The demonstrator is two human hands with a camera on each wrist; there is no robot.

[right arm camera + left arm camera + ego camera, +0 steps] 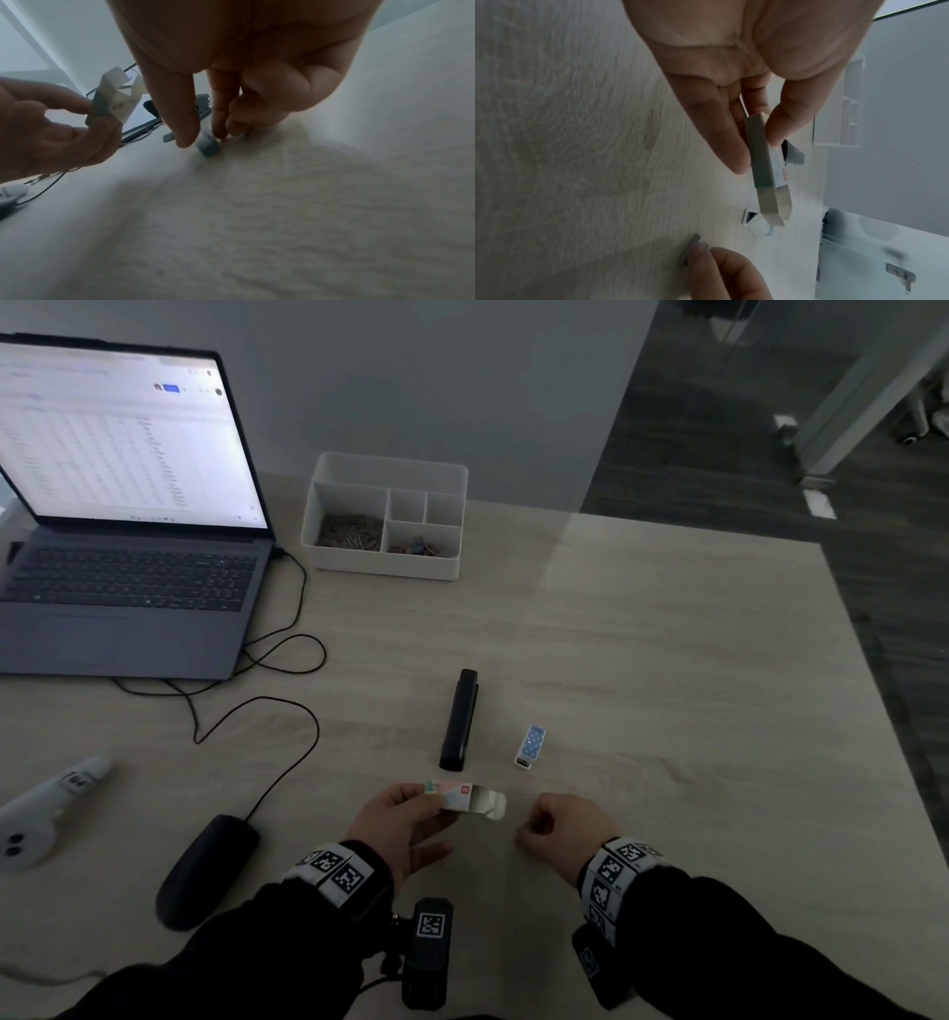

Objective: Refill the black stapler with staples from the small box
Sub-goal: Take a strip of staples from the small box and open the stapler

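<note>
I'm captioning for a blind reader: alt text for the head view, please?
A left hand holds an opened small box above a desk; the right hand pinches something small. A black stapler lies beyond.

The head camera is looking down and forward over the counter (667, 634) from above. Each wrist camera is peering along its own palm, very close to the fingers and low over the counter. All three are sharing the open staple box (464, 797) in the left hand (398, 819).
</note>
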